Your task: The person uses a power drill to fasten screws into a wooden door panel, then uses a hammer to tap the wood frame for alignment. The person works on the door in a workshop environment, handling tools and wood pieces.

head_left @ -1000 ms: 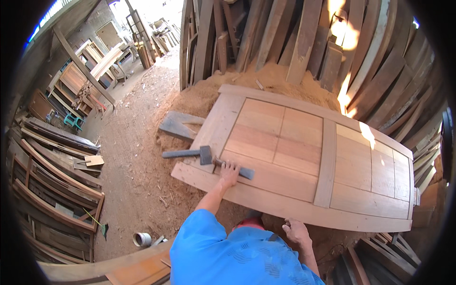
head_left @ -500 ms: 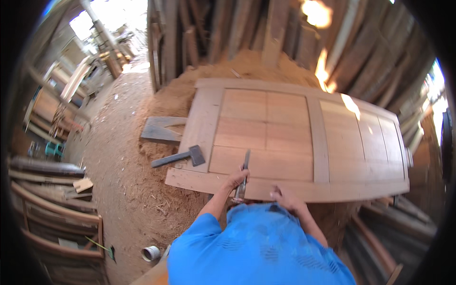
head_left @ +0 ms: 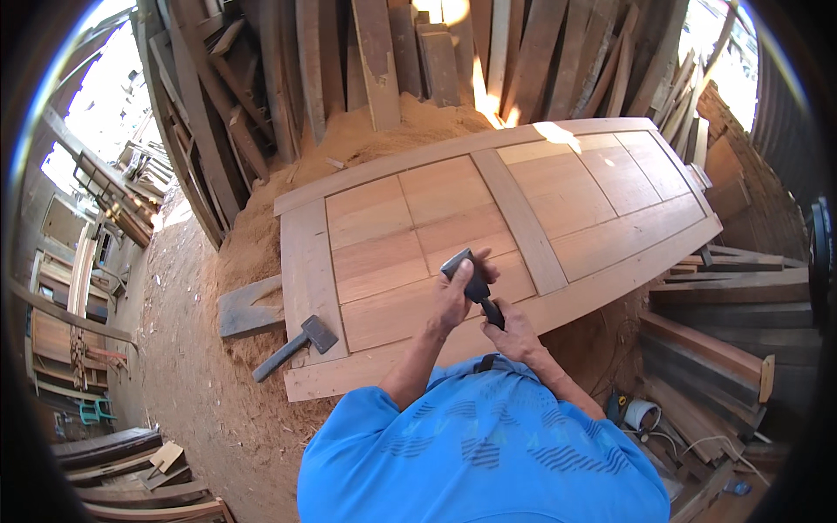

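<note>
Both hands on the chisel: left hand wrapped round its blade end, right hand gripping the handle; axis runs up-left over the door.

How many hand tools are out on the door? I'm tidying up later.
2. A chisel is held in both hands over the door, left hand near the blade, right hand on the handle. A hammer lies at the door's near left corner. Others may be hidden.

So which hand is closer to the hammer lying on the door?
Left. The left hand, gripping the chisel, sits nearer the hammer at the door's left end. The right hand is farther right.
</note>
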Demonstrator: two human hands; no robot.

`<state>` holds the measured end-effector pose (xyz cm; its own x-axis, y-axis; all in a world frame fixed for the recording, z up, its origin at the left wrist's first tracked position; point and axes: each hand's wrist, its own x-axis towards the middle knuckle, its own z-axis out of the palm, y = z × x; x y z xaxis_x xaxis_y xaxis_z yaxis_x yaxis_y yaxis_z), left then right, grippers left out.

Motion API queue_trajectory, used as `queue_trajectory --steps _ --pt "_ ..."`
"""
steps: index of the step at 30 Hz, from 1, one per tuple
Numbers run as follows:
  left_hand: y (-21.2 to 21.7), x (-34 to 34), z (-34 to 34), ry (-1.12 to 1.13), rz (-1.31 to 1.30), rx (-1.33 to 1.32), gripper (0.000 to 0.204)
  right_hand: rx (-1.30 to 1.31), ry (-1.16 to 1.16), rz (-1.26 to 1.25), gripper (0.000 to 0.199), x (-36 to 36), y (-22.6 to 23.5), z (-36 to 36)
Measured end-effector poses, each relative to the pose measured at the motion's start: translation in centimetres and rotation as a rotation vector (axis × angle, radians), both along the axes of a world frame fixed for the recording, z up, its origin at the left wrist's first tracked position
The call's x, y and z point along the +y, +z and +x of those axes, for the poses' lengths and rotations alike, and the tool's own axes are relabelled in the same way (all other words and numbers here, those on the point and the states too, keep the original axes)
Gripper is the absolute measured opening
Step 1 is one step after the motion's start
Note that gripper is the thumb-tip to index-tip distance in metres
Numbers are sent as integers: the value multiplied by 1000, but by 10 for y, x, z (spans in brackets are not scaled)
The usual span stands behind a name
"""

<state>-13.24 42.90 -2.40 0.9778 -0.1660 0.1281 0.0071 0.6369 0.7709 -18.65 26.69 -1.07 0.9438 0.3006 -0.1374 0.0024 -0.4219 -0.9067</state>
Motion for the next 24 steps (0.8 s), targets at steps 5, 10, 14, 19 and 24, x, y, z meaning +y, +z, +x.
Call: queue_trajectory --steps 5,10,14,19,24 --pt "-2 10 5 -90 -114 212 55 14 -53 -98 30 -11 -13 -9" --pt "-12 27 11 -38 -160 293 64 48 -66 -76 30 -9 -18 -13" --pt "-39 69 19 98 -195 239 60 93 -77 -50 32 -8 -31 -12" --pt "-138 262 19 838 1364 332 49 106 -107 -45 31 -9 -35 -14" --pt "-190 389 -65 655 1755 589 47 106 -250 -41 26 -36 -57 -17"
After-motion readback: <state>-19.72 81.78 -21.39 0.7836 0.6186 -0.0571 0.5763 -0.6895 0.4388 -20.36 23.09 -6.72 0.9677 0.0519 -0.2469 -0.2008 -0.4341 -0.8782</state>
